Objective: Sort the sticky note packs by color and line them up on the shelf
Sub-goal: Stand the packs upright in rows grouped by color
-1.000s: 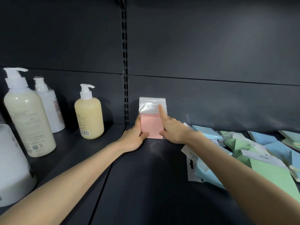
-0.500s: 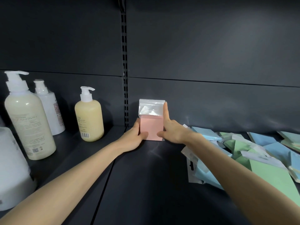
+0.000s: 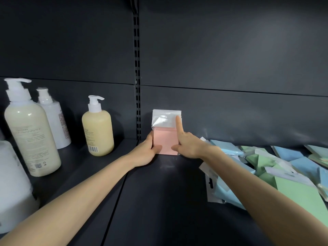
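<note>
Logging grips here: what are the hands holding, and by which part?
Left hand grips the pink sticky note pack by its lower left edge; right hand presses its right side, forefinger on the clear top.

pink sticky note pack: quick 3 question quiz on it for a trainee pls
1. True or false: the pink pack stands upright at the back of the shelf.
2. What lies in the loose pile to its right? A blue and green packs; B yellow packs; C pens.
3. Which right hand finger points up along the pack's clear top?
Key: 1 true; 2 A; 3 index finger.
</note>
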Demonstrator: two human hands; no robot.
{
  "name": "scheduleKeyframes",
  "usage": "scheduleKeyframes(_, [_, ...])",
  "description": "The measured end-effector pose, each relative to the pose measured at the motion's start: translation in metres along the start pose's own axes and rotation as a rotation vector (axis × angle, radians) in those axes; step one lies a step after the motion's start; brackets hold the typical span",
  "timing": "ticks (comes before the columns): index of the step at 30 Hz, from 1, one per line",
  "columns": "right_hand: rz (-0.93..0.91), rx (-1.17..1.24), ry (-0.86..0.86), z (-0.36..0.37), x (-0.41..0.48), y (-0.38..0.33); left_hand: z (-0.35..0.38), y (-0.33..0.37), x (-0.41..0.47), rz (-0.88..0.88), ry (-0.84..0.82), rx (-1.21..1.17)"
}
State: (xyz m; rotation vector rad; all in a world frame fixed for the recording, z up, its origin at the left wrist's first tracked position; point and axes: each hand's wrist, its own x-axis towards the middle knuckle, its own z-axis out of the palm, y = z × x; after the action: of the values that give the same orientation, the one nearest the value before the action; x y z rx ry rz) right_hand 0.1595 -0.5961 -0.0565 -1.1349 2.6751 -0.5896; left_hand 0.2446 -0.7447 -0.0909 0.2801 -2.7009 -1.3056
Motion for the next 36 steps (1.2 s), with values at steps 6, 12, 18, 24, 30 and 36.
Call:
scheduleKeyframes(6, [0.028,-0.043,0.049,-0.005,-0.003,-0.001,-0.002,0.005,-0.003,-0.006,0.131,0.093])
scheduleKeyframes(12, [0.031,-0.071,0.091,-0.009,-0.004,-0.007,-0.004,0.007,-0.003,-0.026,0.159,0.132])
scheduleKeyframes(18, [0.022,-0.073,0.14,-0.017,-0.01,-0.01,-0.009,0.012,-0.005,0.002,0.275,0.149])
scheduleKeyframes(24, [-0.001,-0.069,0.247,-0.035,-0.028,-0.008,-0.018,0.024,-0.017,0.106,0.365,0.228])
scheduleKeyframes(30, [-0.011,-0.088,0.367,-0.055,-0.061,0.004,-0.014,0.048,-0.035,0.265,0.43,0.37])
scheduleKeyframes(36, [0.007,-0.109,0.395,-0.068,-0.1,0.032,0.016,0.079,-0.049,0.359,0.372,0.425])
